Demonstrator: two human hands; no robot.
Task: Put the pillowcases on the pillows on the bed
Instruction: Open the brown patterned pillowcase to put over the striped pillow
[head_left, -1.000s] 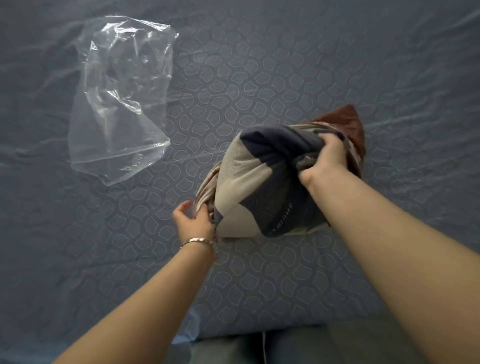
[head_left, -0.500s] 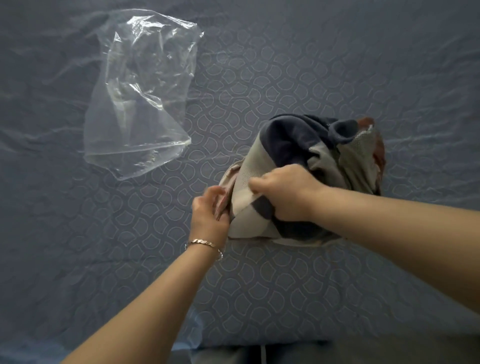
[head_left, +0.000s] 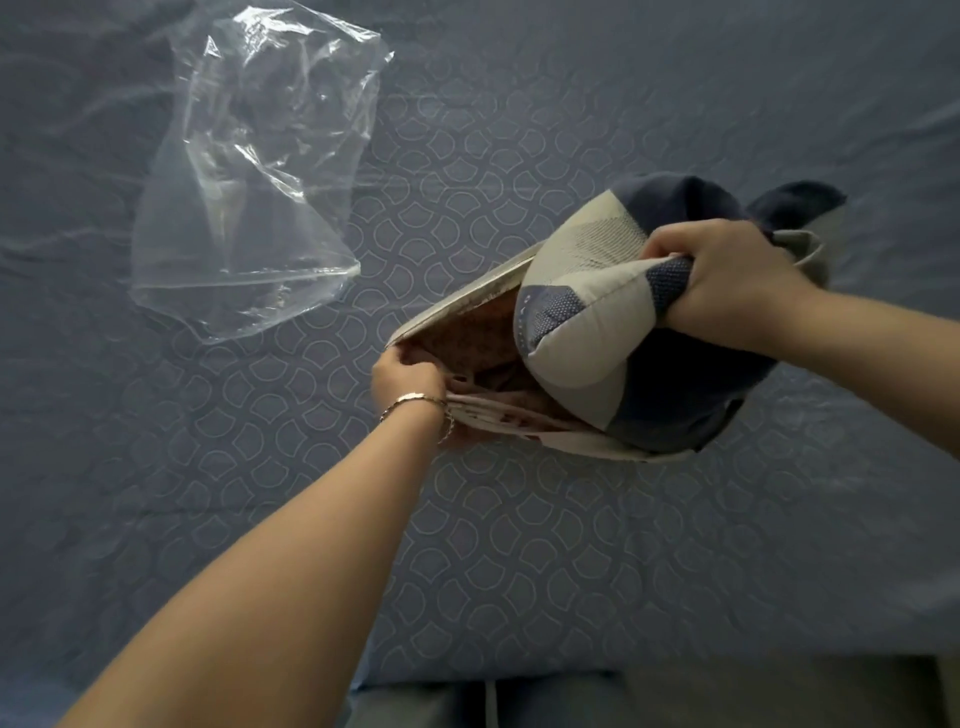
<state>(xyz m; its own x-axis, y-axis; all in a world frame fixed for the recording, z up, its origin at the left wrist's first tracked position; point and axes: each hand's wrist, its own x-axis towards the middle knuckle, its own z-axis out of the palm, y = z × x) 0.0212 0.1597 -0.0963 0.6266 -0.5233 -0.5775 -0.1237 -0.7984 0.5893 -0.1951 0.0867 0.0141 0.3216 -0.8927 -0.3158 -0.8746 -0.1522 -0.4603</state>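
A pillow (head_left: 587, 332) with navy and cream patches is bunched up on the blue bed (head_left: 519, 545), right of centre. My right hand (head_left: 727, 280) grips its upper edge. Below it a pillowcase (head_left: 483, 332) gapes open, cream outside and reddish brown inside. My left hand (head_left: 410, 379), with a bracelet on the wrist, pinches the left corner of the pillowcase's opening. The pillow's lower end sits inside that opening; how deep it goes is hidden.
A crumpled clear plastic bag (head_left: 249, 171) lies flat on the bed at the upper left. The bed's near edge runs along the bottom, with a darker grey surface (head_left: 571, 701) below it.
My right hand has shifted right and up with the pillow. My left hand has pulled the pillowcase mouth wide open, so its reddish inside now shows.
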